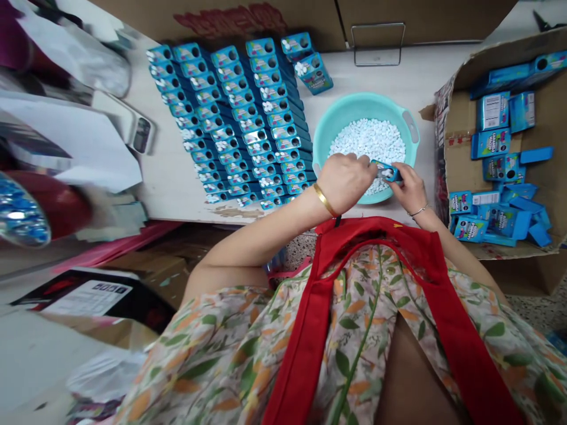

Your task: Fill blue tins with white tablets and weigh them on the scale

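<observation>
My right hand (408,188) grips a small blue candy box (383,171) between thumb and fingers, over the near side of a turquoise plastic basin (322,130). White pieces show at the top of the box. At its left end are the curled fingers of my left hand (348,182), closed and with a gold bangle at the wrist. The fingertips are hidden, so what they pinch cannot be made out. Beneath both hands, small white candies (367,137) fill the middle of the basin.
Several rows of upright blue boxes (241,124) stand left of the basin, many with white pieces on top. Behind it are two more boxes (313,74) and a wire stand (378,44). A carton (456,118) holding loose blue boxes is at right; a phone (140,134) lies left.
</observation>
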A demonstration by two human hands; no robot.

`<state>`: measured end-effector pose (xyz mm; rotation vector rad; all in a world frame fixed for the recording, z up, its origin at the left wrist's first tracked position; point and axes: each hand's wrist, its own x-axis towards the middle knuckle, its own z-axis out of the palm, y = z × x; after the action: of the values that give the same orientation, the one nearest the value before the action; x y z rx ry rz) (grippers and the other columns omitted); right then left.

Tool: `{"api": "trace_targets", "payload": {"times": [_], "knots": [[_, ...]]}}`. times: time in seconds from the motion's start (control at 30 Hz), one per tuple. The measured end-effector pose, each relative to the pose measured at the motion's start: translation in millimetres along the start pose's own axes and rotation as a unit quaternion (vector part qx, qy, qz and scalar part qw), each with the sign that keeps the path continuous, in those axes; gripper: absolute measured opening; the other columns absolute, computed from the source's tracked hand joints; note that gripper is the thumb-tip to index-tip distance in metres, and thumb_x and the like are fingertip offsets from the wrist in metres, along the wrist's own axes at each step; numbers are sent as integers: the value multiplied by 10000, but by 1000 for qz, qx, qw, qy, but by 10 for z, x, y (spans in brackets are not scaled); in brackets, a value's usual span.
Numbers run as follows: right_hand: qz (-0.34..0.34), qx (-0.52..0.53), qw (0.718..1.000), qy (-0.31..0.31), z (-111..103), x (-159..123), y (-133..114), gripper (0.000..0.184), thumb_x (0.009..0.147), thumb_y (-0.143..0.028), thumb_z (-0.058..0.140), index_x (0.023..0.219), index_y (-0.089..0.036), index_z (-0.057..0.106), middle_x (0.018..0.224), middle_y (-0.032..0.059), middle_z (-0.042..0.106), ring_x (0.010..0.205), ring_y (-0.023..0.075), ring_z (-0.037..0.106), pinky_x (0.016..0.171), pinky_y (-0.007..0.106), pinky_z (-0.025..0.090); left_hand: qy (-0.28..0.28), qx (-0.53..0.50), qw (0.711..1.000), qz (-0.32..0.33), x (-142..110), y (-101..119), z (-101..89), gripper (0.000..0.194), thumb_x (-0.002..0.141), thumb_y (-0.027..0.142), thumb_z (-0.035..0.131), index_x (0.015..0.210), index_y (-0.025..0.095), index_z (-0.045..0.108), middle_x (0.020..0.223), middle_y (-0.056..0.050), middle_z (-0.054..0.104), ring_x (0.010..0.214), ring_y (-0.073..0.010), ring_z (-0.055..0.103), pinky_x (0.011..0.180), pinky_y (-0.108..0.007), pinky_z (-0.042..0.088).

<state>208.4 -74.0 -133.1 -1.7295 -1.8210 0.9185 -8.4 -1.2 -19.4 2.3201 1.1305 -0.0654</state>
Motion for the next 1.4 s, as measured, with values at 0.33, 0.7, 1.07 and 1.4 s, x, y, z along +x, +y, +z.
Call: {"api": "trace_targets", "payload": {"times": [0.33,0.7,1.07,1.4], "knots": [[125,92,982,110,-230,-12,185,633,875,-669,680,1355,-262,612,1267,99,686,966,269,720,893,466,632,0,41,984,-176,454,-1322,970,234,998,168,435,1100,185,645,1160,-186,656,1151,-347,609,978,-497,465],[169,175,966,92,-312,-39,280,793,889,-726,601,1529,-297,415,1290,132,639,974,280,747,780,434,665,-36,-162,985,-45,695,-853,1584,360,964,259,537,1300,155,619,1299,-144,686,1168,-283,651,1013,-377,498],[19,-25,998,46,-140,101,155,490,961,-337,557,1436,-217,548,1409,148,629,1296,334,629,1047,495,587,3,-116,992,46,14,-793,274,340,986,427,530,1207,201,654,1108,-94,688,1068,-262,661,963,-382,496],[-14,-59,998,-8,64,111,74,505,962,-269,503,1465,-230,528,1482,124,602,1322,321,611,1064,474,578,31,19,999,-9,129,-148,135,295,1039,305,414,1043,190,686,942,-117,623,1060,-316,633,939,-508,488]]}}
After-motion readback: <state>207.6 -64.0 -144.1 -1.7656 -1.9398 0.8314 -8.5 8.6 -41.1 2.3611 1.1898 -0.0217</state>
